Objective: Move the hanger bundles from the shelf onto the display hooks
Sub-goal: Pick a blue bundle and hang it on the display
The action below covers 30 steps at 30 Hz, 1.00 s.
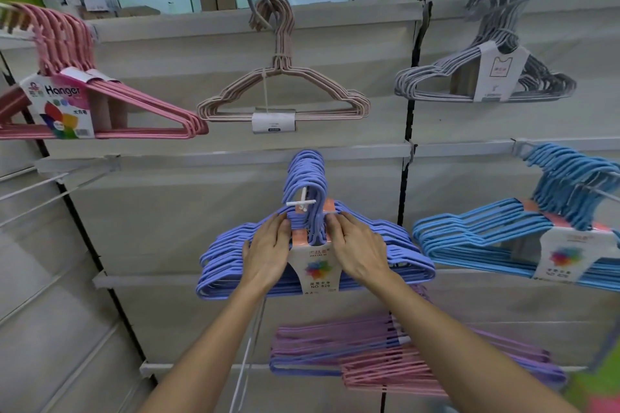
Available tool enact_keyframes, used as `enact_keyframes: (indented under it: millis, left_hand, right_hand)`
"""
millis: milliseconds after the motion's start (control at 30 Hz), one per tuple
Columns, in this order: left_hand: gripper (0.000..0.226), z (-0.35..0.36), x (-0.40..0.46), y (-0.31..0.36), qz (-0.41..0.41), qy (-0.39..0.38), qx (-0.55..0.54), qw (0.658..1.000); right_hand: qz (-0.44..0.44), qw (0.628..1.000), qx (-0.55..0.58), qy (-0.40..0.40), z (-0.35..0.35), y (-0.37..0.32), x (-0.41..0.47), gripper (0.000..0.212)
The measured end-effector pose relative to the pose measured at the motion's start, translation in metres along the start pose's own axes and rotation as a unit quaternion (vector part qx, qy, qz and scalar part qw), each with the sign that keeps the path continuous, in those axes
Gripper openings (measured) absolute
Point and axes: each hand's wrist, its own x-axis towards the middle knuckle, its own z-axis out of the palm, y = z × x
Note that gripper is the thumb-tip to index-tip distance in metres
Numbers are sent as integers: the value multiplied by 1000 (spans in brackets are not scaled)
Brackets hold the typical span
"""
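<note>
A periwinkle-blue hanger bundle (402,255) with a white and orange label hangs by its hooks on a white display hook (301,203) at the middle of the wall panel. My left hand (268,250) lies with straight fingers on the bundle's left shoulder, beside the label. My right hand (357,246) rests the same way on the right shoulder, fingertips at the neck. Below, a pile of pink and purple hanger bundles (385,352) lies on the shelf.
Other bundles hang around: pink (134,100) at upper left, beige (281,90) above, grey (486,74) at upper right, light blue (503,235) at right. Bare white hooks (30,191) jut out at the left. A thin white rod (245,359) hangs below my left arm.
</note>
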Motion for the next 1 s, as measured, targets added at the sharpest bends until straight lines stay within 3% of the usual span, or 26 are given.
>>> enact_keyframes:
  millis: [333,533,667,800,1000]
  left_hand:
    - [41,-21,-24,-15,80,13,-113,990]
    - [18,-21,-46,-10,171,51,-125,976]
    - [25,-9,-63,6,224,48,-124,966]
    - [23,16,-81,32,264,21,-168,950]
    - [20,76,-108,89,266,-52,-245,931]
  right_hand:
    - [-1,999,22,30,-13,7,-25,45]
    - [8,999,0,52,-31,32,-57,45]
    - [16,999,24,45,-55,58,-86,35]
    - [31,998,-10,53,-83,87,-121,27]
    - [66,993,-62,70,-136,136,-179,30]
